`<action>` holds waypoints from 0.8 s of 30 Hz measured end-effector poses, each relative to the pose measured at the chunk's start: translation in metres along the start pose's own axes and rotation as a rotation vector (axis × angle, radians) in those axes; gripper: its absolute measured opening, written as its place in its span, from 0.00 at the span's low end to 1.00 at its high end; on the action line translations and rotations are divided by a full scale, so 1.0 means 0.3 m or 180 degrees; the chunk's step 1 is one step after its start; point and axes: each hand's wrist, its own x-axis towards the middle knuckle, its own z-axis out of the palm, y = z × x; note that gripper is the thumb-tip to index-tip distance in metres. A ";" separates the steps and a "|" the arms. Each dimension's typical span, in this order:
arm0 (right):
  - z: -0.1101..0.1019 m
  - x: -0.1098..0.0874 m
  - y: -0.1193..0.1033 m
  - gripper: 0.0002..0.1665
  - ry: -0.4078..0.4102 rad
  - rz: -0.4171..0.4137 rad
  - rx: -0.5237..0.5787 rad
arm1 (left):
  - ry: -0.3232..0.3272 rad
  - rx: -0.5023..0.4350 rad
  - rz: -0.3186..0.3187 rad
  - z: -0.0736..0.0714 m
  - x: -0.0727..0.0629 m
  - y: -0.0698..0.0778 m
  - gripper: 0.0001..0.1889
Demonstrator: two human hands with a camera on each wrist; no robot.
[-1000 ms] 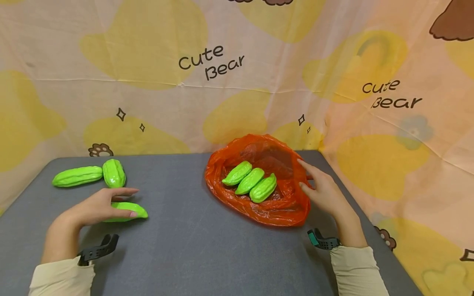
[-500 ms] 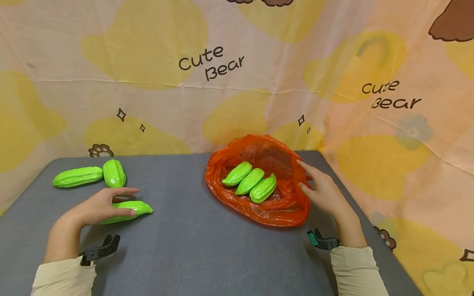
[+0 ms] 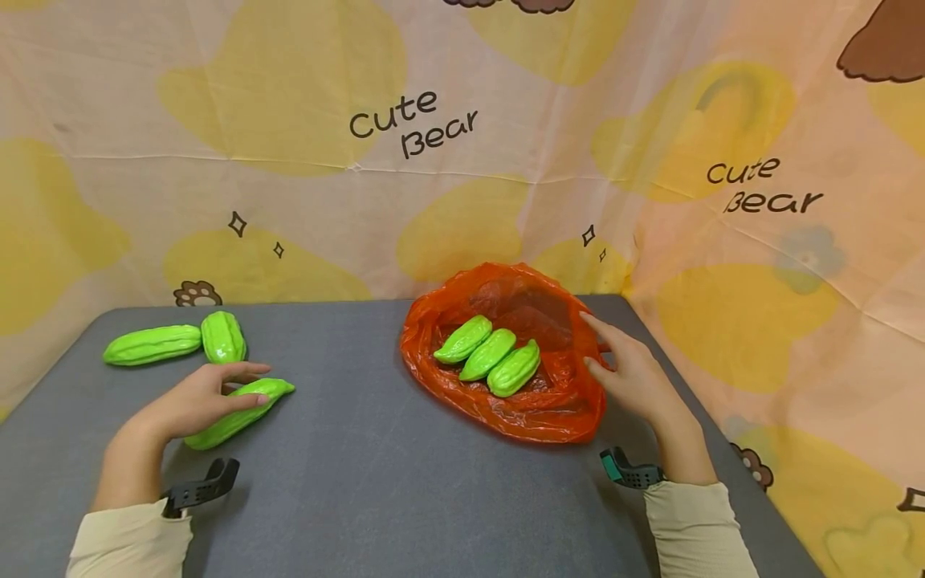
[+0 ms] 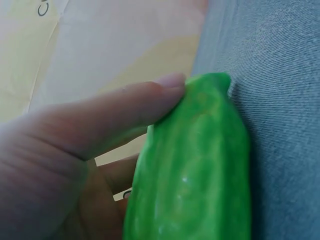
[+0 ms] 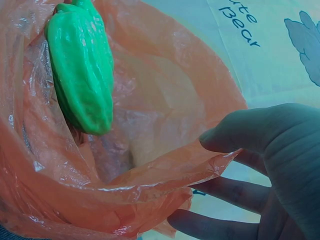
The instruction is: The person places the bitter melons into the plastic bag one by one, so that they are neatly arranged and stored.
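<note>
Cloth-screened work spot, kind of room unclear, grey table (image 3: 405,482), "Cute Bear" fabric (image 3: 520,144) behind and right

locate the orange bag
In the head view, the orange bag sits right of centre on the table, around three green gourds, the right hand at its right edge.

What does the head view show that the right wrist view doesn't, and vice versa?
Only the head view: the left grip holding a glossy, ridged green gourd, plus two similar gourds lying beyond it.

Only the right wrist view: a clear look at the lower fingers of the right grip, outside the thin, translucent red-orange plastic bag.

Both: that grip's thumb at the bag's rim, the pink-and-yellow printed fabric backdrop, and gourds inside the bag: three from the head, only one clearly from the wrist.
</note>
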 end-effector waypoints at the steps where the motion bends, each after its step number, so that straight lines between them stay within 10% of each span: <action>1: 0.000 0.000 0.000 0.40 0.0000 0.0000 0.0000 | 0.0031 0.0016 -0.0015 0.001 0.002 0.001 0.29; 24: 0.001 0.001 0.001 0.40 -0.0062 0.0061 0.0006 | -0.0075 -0.0024 -0.0005 0.002 0.000 0.000 0.31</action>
